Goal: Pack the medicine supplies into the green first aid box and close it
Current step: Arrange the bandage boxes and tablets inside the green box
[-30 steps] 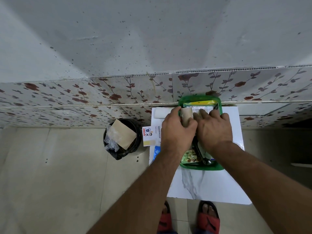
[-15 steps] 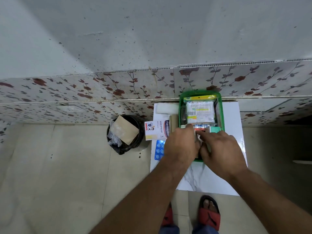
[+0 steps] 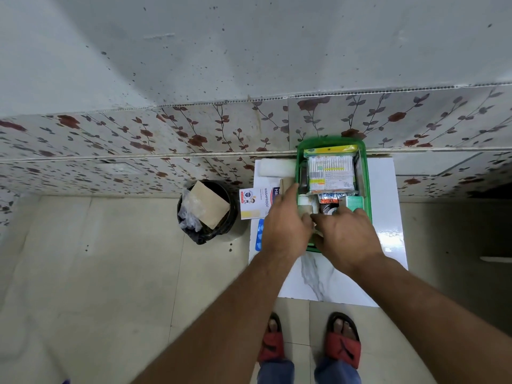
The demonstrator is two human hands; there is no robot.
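Observation:
The green first aid box lies open on a white marble table. A cotton swab pack and small packets fill its far half. My left hand grips a tan bandage roll at the box's left inner side. My right hand lies over the box's near half, its fingertips touching the roll; what is under the palm is hidden. Left of the box lie a white gauze roll, a plaster box, a blue blister pack and a tan piece.
A black bin with cardboard and plastic stands on the floor left of the table. A flowered tile wall runs right behind the box. My feet in red sandals stand at the table's near edge.
Both hands have drawn back from the far end of the box to its near half, uncovering the cotton swab pack. The tan roll came down with my left hand to the box's left side.

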